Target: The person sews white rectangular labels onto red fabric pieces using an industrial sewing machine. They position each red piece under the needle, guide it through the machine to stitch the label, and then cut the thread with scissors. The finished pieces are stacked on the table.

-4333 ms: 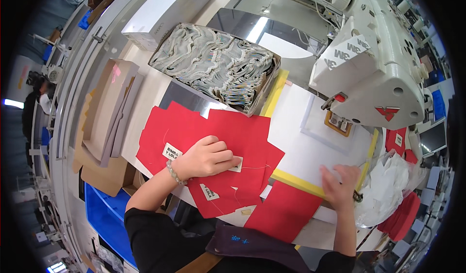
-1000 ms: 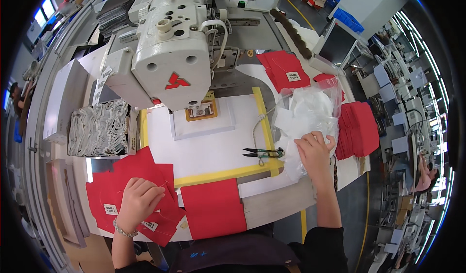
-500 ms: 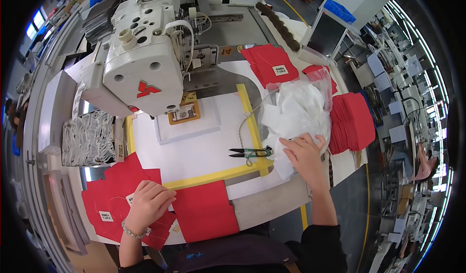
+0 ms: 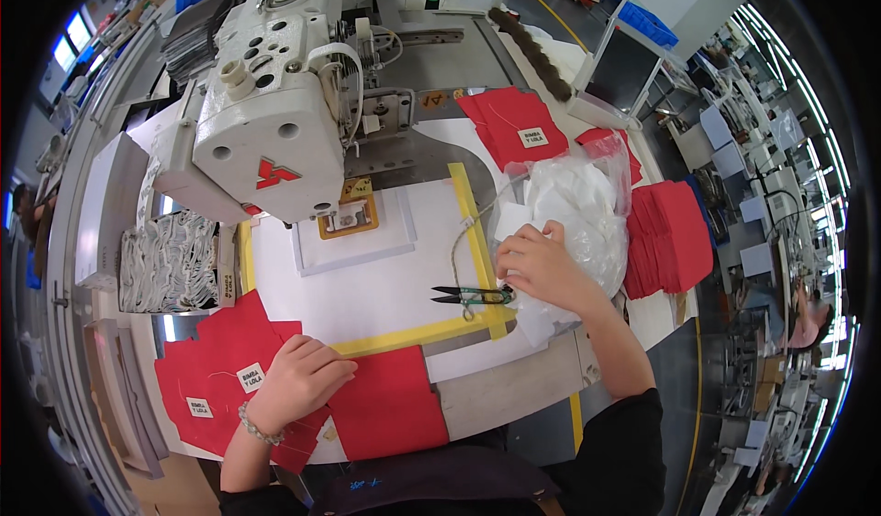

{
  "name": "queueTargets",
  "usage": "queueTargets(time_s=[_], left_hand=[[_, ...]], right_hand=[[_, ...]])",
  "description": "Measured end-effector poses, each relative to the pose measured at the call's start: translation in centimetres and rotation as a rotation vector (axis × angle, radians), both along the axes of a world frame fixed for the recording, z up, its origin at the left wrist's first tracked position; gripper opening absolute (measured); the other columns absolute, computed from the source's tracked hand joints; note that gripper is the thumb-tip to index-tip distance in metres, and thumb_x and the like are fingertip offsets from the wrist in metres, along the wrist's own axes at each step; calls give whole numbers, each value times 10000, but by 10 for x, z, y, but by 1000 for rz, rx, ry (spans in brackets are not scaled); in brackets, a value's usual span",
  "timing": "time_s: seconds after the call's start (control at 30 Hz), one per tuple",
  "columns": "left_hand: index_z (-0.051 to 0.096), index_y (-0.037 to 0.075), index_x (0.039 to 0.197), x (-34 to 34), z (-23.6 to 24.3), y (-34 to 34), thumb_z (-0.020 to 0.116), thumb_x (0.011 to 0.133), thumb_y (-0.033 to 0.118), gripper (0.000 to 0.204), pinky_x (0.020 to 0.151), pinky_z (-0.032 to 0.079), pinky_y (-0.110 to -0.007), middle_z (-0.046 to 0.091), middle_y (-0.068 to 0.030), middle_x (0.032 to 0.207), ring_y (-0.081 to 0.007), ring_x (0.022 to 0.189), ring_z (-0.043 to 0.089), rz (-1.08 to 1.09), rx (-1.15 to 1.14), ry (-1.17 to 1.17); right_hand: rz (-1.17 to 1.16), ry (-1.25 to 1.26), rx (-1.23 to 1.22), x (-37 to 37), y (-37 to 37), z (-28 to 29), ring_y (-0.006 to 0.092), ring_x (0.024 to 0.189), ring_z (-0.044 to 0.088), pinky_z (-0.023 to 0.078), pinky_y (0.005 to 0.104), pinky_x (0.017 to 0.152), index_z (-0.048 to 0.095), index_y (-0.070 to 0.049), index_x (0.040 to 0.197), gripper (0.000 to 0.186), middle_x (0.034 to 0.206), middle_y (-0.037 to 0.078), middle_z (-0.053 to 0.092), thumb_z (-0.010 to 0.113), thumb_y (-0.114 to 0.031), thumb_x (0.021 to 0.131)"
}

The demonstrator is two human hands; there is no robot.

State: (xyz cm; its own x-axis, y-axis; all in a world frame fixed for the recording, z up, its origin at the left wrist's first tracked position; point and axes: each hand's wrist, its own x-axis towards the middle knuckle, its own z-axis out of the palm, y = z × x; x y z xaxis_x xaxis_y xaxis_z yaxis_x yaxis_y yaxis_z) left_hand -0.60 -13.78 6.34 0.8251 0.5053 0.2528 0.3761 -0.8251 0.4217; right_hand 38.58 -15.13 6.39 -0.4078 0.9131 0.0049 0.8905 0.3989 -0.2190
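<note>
My left hand, a bracelet on its wrist, lies over red fabric pieces, fingers curled with their tips together at the left edge of a plain red fabric piece. Whether cloth is pinched there is hidden. My right hand hovers at the near left side of a clear plastic bag full of white pieces. Its fingers bend down and close together; what they hold, if anything, cannot be made out. Just below those fingertips rest green-handled thread snips, tied to a cord.
A white sewing machine head stands over a white board edged with yellow tape. Labelled red pieces lie at left, more red stacks at right and behind. A box of folded white strips sits left.
My right hand has shifted left from the bag toward the snips, its spread fingers drawing together. My left hand has slid slightly right, uncovering a white label on the red fabric.
</note>
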Motion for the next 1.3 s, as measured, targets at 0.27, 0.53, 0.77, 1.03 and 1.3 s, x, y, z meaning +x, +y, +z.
queueTargets(time_s=[0.27, 0.53, 0.77, 1.03, 1.3], left_hand=[[686, 92, 862, -3, 2, 10, 765, 764, 96, 126, 723, 472, -317, 646, -11, 806, -181, 745, 614, 57, 16, -39], [689, 35, 1062, 31, 6, 54, 739, 803, 15, 265, 621, 521, -255, 722, -69, 916, -131, 674, 665, 234, -588, -364], [588, 12, 1266, 66, 11, 90, 701, 842, 3, 439, 553, 519, -205, 729, -75, 925, -83, 597, 658, 151, -873, -233], [650, -6, 1168, 58, -14, 106, 692, 871, 10, 301, 613, 555, -219, 718, -52, 862, -81, 658, 671, 266, -1021, -410], [706, 32, 1085, 28, -39, 112, 739, 828, 79, 264, 855, 571, -313, 721, -105, 1072, -227, 955, 704, -20, -405, -327]], right_hand=[[-211, 159, 40, 12, 13, 30, 147, 839, 568, 327, 353, 872, 660, -117, 817, 82, 824, -30, 655, 724, -85, 776], [-222, 964, -351, -77, 33, 8, 100, 748, 602, 453, 255, 655, 663, -9, 910, 81, 789, 39, 674, 679, -50, 842], [-174, 1025, -483, -108, 55, -3, 91, 739, 586, 445, 260, 662, 608, -16, 950, 170, 778, 26, 649, 716, -87, 839], [-328, 919, -611, -98, 67, -8, 37, 621, 478, 360, 230, 543, 641, -50, 921, 150, 805, 1, 631, 746, -118, 839], [143, 371, 447, -112, 80, -41, 160, 672, 572, 390, 321, 636, 668, -106, 843, 172, 813, -13, 598, 728, -33, 698]])
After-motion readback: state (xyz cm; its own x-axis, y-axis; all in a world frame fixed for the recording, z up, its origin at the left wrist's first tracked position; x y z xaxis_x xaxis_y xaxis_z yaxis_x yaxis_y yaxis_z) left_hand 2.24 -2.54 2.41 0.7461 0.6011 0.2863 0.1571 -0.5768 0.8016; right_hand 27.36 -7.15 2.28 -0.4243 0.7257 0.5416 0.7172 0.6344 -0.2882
